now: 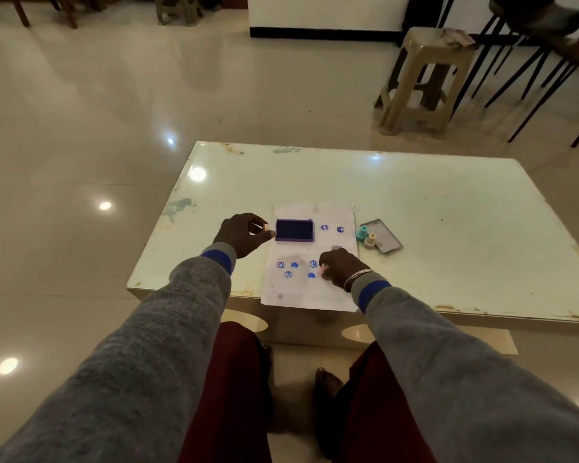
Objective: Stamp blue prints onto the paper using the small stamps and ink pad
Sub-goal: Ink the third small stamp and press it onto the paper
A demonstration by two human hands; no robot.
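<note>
Ink pad [295, 230] on paper [310, 289] | left hand [243, 233] beside, half-curled, empty | right hand [340, 267] closed, perhaps on stamp

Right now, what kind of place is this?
Probably a home living room or a hall, not a workshop: glossy tiled floor, a low glass-topped coffee table used as the stamping surface, and a plastic stool beside dark chairs.

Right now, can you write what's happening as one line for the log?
left hand: beside ink pad | right hand: pressing on paper, stamp hidden | spare stamps: on table
</note>
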